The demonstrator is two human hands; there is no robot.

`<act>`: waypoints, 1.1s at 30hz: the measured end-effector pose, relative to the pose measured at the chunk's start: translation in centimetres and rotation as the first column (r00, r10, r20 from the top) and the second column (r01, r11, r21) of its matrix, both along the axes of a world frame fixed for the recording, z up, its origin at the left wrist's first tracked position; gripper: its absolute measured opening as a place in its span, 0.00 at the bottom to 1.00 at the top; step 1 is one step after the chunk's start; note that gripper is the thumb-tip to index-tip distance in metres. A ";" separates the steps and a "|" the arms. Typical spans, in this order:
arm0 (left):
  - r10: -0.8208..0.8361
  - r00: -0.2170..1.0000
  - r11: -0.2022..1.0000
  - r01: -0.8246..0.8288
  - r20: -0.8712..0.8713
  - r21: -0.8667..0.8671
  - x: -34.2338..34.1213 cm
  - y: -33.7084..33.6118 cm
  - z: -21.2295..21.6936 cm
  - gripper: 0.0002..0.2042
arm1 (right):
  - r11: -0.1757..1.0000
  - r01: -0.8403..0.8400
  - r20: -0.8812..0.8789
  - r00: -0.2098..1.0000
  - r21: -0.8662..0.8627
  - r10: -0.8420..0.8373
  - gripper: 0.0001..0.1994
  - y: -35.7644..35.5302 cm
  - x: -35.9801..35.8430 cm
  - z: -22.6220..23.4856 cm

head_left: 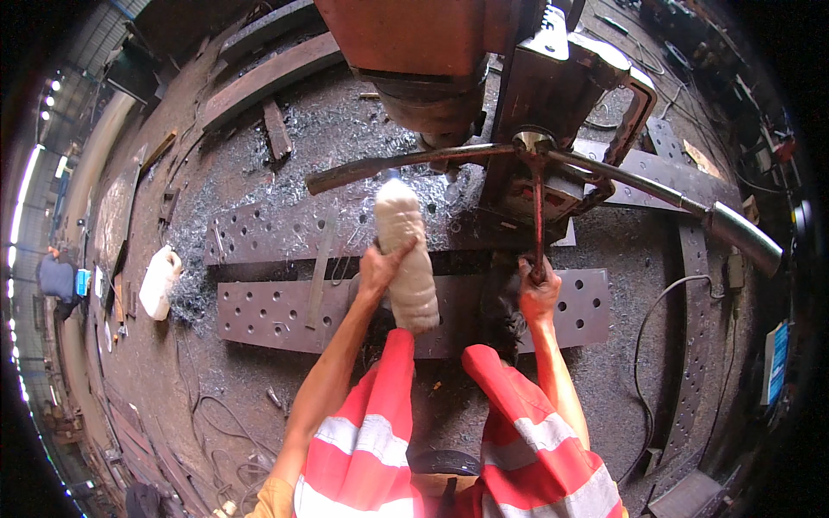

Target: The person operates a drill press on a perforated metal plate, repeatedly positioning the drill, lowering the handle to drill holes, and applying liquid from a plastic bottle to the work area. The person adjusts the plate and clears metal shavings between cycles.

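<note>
Bottle [406, 276] on the drill's [423, 43] near side

Left hand [380, 269] is wrapped round it; right hand [540, 298] clasps the drill's red lever [539, 207].

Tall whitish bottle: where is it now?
In the head view, the bottle is in the left hand, left of centre, over the drilled plates.

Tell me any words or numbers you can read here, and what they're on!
None can be read.
Blue-and-white panel at the right: any print is too small and blurred.
Red-and-white patch on the machine: too blurred.
White bottle in the left hand: no readable writing.
</note>
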State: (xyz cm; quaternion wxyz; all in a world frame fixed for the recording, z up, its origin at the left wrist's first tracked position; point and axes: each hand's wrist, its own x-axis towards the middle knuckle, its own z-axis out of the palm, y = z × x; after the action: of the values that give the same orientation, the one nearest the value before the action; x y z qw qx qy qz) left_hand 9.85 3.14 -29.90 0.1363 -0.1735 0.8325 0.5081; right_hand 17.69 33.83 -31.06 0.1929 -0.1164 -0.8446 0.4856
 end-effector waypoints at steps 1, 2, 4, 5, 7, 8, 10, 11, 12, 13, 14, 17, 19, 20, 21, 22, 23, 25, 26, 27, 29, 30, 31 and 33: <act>0.049 0.992 0.998 -0.052 -0.120 -0.020 -0.6 -0.3 -0.5 0.41 | 1.000 0.010 0.032 0.999 0.024 -0.011 0.06 0.5 0.3 0.6; 0.095 0.967 0.994 -0.105 -0.238 -0.032 -1.3 -0.7 -1.4 0.41 | 0.999 0.020 0.063 0.998 0.048 -0.023 0.06 1.1 0.7 1.2; 0.165 0.879 0.985 -0.167 -0.447 0.035 -2.9 -1.6 -1.9 0.40 | 0.998 0.021 0.036 0.999 0.056 -0.023 0.06 2.3 1.2 2.1; 0.180 0.858 0.978 -0.209 -0.482 -0.008 -3.4 -2.1 -1.8 0.39 | 0.998 0.022 0.024 0.999 0.060 -0.023 0.07 3.1 1.5 2.5; 0.201 0.811 0.952 -0.295 -0.550 -0.087 -3.9 -2.7 -1.2 0.37 | 0.995 0.004 0.046 0.999 0.103 -0.008 0.08 4.3 2.3 5.1; 0.212 0.826 0.939 -0.320 -0.522 -0.126 -4.2 -3.5 -1.6 0.37 | 0.986 -0.006 0.062 0.998 0.169 -0.005 0.08 4.8 2.6 6.4; 0.173 0.775 0.953 -0.288 -0.607 -0.097 -4.4 -3.8 -1.6 0.37 | 0.959 -0.008 0.103 0.994 0.282 -0.022 0.09 6.9 3.5 9.1; 0.141 0.717 0.961 -0.264 -0.682 -0.078 -4.6 -4.0 -1.6 0.37 | 0.947 -0.009 0.128 0.991 0.322 -0.034 0.10 7.5 3.9 10.5; 0.223 0.748 0.964 -0.263 -0.625 0.028 -5.0 -4.1 -1.8 0.36 | 0.952 -0.020 0.149 0.989 0.306 -0.027 0.11 7.6 4.1 12.7; 0.244 0.747 0.962 -0.269 -0.619 0.056 -5.1 -3.4 -1.0 0.36 | 0.952 -0.042 0.237 0.971 0.302 -0.033 0.13 8.5 4.6 14.3; 0.267 0.746 0.958 -0.272 -0.610 0.087 -5.1 -2.4 0.5 0.36 | 0.935 -0.051 0.224 0.974 0.351 -0.031 0.14 9.0 5.0 16.0; 0.264 0.736 0.950 -0.312 -0.623 0.033 -5.5 -2.7 1.4 0.36 | 0.911 -0.067 0.066 0.997 0.407 0.044 0.16 9.7 5.5 19.8; 0.201 0.725 0.941 -0.329 -0.659 -0.075 -5.7 -3.1 1.2 0.36 | 0.939 0.002 0.189 0.979 0.343 -0.071 0.16 10.2 6.1 22.9; 0.188 0.723 0.948 -0.310 -0.665 -0.069 -5.7 -3.2 1.3 0.36 | 0.965 0.058 0.112 0.990 0.255 -0.089 0.16 10.1 6.0 23.7; 0.173 0.723 0.958 -0.282 -0.669 -0.058 -5.7 -2.7 1.4 0.37 | 0.979 0.114 0.038 0.992 0.168 -0.122 0.15 10.1 6.3 24.6; 0.155 0.725 0.964 -0.260 -0.672 -0.059 -5.4 -2.8 1.5 0.37 | 0.961 0.170 -0.036 0.985 0.219 -0.167 0.16 9.9 6.2 25.6; 0.136 0.725 0.969 -0.239 -0.675 -0.061 -5.2 -2.9 1.7 0.38 | 0.937 0.228 -0.111 0.972 0.265 -0.205 0.17 9.7 5.9 26.7; 0.131 0.711 0.980 -0.197 -0.691 -0.017 -5.0 -2.9 1.1 0.37 | 0.904 0.327 -0.273 0.928 0.276 -0.253 0.17 8.7 5.4 29.0; 0.130 0.700 0.986 -0.163 -0.702 0.021 -4.8 -2.6 1.0 0.36 | 0.897 0.368 -0.355 0.895 0.246 -0.270 0.17 8.0 5.3 30.2; 0.130 0.689 0.991 -0.122 -0.713 0.063 -4.7 -2.1 0.7 0.35 | 0.885 0.411 -0.436 0.852 0.218 -0.289 0.16 7.8 5.2 31.2; 0.073 0.704 0.995 -0.098 -0.707 0.006 -4.5 -3.4 -0.4 0.34 | 0.699 0.473 -0.613 0.787 0.536 -0.063 0.15 7.8 3.8 32.3; 0.068 0.705 0.996 -0.086 -0.706 0.010 -4.3 -3.3 -0.5 0.33 | 0.600 0.499 -0.633 0.774 0.625 0.017 0.15 7.8 3.4 32.9; 0.063 0.706 0.997 -0.073 -0.706 0.016 -4.3 -3.1 -0.5 0.32 | 0.487 0.533 -0.649 0.755 0.692 0.095 0.15 7.8 3.0 33.5; 0.107 0.700 0.994 -0.068 -0.706 0.084 -4.2 -2.6 -0.5 0.31 | 0.555 0.500 -0.648 0.755 0.665 0.096 0.17 6.4 2.4 35.5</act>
State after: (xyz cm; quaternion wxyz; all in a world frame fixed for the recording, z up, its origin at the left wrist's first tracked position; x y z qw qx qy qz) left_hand 5.61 0.49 -30.40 -0.2138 -0.0009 0.7984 0.5628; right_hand 20.14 40.25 4.43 0.5473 0.0474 -0.8352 0.0271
